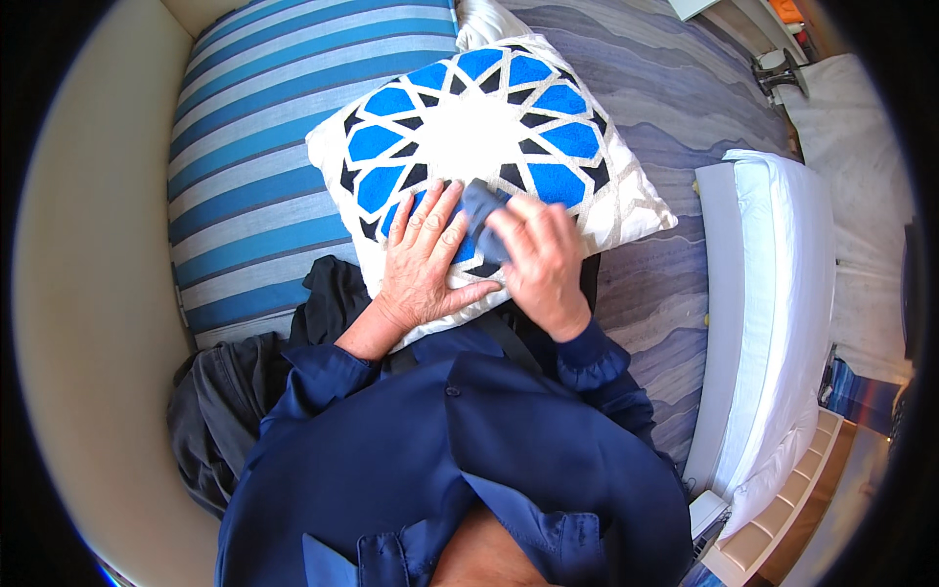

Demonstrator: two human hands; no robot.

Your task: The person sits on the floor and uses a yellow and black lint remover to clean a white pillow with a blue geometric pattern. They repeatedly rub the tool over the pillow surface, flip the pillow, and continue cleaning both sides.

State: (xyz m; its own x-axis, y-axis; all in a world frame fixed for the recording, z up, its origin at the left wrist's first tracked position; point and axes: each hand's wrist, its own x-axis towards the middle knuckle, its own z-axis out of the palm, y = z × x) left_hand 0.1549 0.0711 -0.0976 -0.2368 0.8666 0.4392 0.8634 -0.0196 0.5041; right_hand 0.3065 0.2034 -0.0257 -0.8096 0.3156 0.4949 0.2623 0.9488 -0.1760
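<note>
A white cushion (462, 139) with a blue and black star pattern lies in front of me, tilted at an angle over my lap. My left hand (433, 257) rests flat on its near part, fingers spread, holding nothing. Just to the right, my right hand (539, 257) grips a dark blue-grey object (484, 216), which touches the cushion's patterned face. The right hand is blurred, and the exact kind of object cannot be told; its lower part is partly covered by my fingers.
Under the cushion's left side is a blue-striped seat (249, 169). Dark cloth (227, 411) lies by my left side. A wavy grey-patterned floor (653, 293) extends right to a bed with white bedding (792, 293). A beige wall or panel (95, 293) curves along the far left.
</note>
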